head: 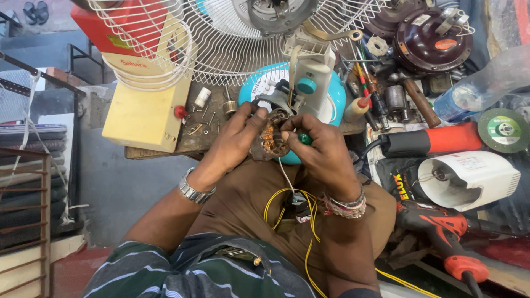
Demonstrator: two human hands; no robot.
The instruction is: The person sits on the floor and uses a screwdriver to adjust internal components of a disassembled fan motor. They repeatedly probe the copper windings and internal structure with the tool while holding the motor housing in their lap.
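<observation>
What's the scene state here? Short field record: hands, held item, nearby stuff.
left hand: grips the motor stator with copper windings, from its left
right hand: on the stator's right, holding a green-handled tool
behind hands: blue fan base, white wire fan guard
lap: yellow wires
right side: red power drill, angle grinder

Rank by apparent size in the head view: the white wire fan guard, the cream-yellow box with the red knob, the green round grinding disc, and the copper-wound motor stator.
1. White wire fan guard, cut off by the frame.
2. Cream-yellow box.
3. Green grinding disc and copper-wound motor stator: look alike; hands cover part of the stator, so unranked.
</observation>
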